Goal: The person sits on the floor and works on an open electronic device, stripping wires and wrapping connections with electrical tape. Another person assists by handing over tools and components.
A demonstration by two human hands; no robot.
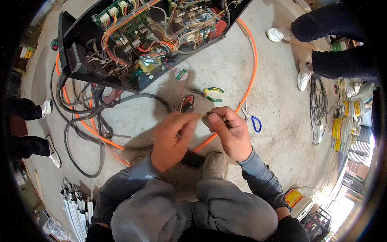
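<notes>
My left hand (172,139) and my right hand (231,135) meet in front of my knees, thumbs and fingers pinched. A thin yellowish bit shows at my left fingertips, and something small and dark at my right ones; both are too small to name. Just beyond my left hand lies a red and black part (188,103) with thin wires running up to an open machine case (137,82). Pliers (212,94) with green and yellow handles rest on the floor past my hands. Scissors (255,123) with blue handles lie beside my right hand.
Black cables (100,105) and an orange hose (254,60) loop across the concrete floor. Circuit boards (133,34) and bundled wires fill the case. People's legs stand at left (28,109) and right (338,64). Buckets (342,127) and a coiled cable (318,99) sit rightward.
</notes>
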